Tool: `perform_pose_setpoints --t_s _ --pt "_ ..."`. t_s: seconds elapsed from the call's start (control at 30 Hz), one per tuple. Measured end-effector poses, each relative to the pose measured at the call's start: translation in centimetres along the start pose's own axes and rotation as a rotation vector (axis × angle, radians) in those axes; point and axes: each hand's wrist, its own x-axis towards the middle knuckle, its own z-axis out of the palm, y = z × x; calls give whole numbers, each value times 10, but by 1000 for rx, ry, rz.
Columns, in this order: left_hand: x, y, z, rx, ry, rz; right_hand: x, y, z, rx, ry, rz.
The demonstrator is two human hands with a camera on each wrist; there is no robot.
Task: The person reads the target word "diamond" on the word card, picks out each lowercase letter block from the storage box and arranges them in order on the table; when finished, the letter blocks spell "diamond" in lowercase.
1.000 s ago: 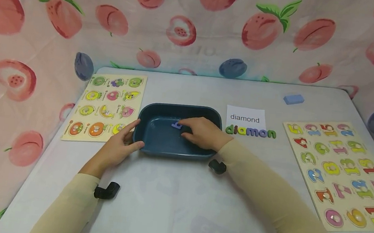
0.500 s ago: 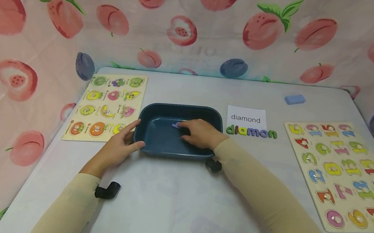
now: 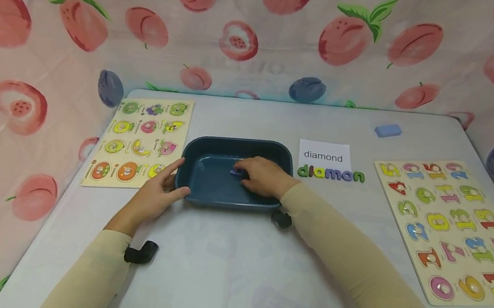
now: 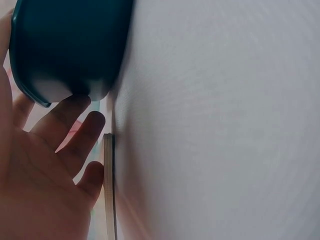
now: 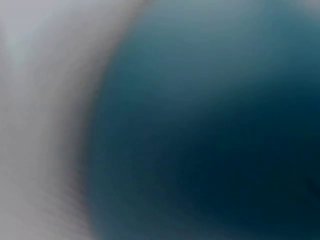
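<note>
A dark teal rectangular tray point(image 3: 209, 185) stands mid-table. My left hand point(image 3: 153, 198) holds its left end, thumb over the front corner and fingers along the outside; the left wrist view shows those fingers spread below the tray's wall point(image 4: 70, 45). Inside the tray, my right hand point(image 3: 267, 177) pinches a small purple letter point(image 3: 235, 172), mostly hidden by the fingers. To the tray's right, coloured letters point(image 3: 331, 174) spell "diamon" under a white card point(image 3: 324, 152) printed "diamond". Only the blurred tray point(image 5: 210, 125) fills the right wrist view; no fingers show there.
At the left lies a wooden fruit puzzle board point(image 3: 139, 136), partly behind my left hand. A number puzzle board point(image 3: 448, 233) lies at the right. A blue block point(image 3: 388, 131) sits near the back edge of the white-covered table point(image 3: 232, 279).
The purple letter, lying flatter and more visible a second ago, has tilted and slid slightly under my right fingers, which have curled more. My left hand has stayed on the tray.
</note>
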Motion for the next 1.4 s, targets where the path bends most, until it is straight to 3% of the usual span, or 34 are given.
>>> perform_pose_setpoints --t_s 0.33,0.63,1.4 --pt "-1 0 0 0 3 -5 0 -1 1 -13 8 10" --pt "1 1 -1 10 -4 -12 0 0 0 5 -35 4" --pt "0 1 -1 3 -9 -16 -3 -1 2 23 41 -9"
